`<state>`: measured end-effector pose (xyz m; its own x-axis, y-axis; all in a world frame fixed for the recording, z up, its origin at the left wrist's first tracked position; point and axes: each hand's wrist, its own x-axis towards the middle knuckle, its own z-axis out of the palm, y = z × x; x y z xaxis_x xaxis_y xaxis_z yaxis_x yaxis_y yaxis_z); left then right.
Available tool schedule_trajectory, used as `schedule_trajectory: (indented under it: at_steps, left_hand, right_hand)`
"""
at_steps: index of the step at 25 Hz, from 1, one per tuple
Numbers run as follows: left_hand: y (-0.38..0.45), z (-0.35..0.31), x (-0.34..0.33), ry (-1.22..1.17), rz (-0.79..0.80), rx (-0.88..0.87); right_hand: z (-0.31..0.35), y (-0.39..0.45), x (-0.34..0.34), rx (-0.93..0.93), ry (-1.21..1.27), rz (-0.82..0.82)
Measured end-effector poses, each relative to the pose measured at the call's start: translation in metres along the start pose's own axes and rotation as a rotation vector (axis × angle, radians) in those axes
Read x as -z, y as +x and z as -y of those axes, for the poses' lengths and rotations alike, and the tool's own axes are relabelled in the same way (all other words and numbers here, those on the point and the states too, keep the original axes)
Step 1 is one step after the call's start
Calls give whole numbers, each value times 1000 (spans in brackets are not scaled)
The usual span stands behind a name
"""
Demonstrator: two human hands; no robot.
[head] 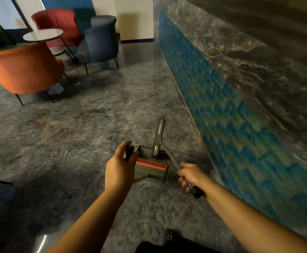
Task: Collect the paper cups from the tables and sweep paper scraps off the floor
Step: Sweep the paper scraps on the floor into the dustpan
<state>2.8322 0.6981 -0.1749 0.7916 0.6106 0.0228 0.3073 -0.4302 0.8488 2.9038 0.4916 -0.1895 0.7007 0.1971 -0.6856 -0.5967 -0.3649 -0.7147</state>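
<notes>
The left hand (120, 167) is gripping the dustpan (151, 166) handle; the right hand (191, 175) is gripping the broom handle (171, 157), which is slanting across the dustpan.

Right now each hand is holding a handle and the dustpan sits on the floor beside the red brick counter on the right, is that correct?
Not quite: the head view shows the counter front faced in blue tiles, not red brick. The rest holds: the left hand and right hand each grip a handle, and the dustpan sits on the floor beside it.
</notes>
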Motion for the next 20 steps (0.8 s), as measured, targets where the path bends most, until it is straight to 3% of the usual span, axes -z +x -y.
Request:
schedule_trajectory:
  at_steps: [10, 20]
  left_hand:
    - [291, -28, -62, -76, -55, 26]
    - [621, -62, -126, -66, 11, -19]
  right_hand:
    - [219, 223, -3, 4, 10, 40]
    - [435, 448, -6, -39, 50, 7]
